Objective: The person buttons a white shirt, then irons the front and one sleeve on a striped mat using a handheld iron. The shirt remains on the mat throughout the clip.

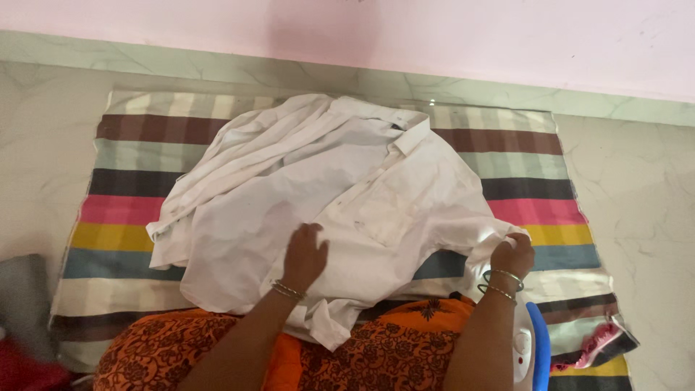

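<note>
2 hands on white shirt, striped mat

Looks like a home, prob. a living rm or bedrm: pale marble-look floor, plain pink wall, striped cloth spread on floor as ironing mat, white shirt on it, blue-white iron at the edge.
</note>
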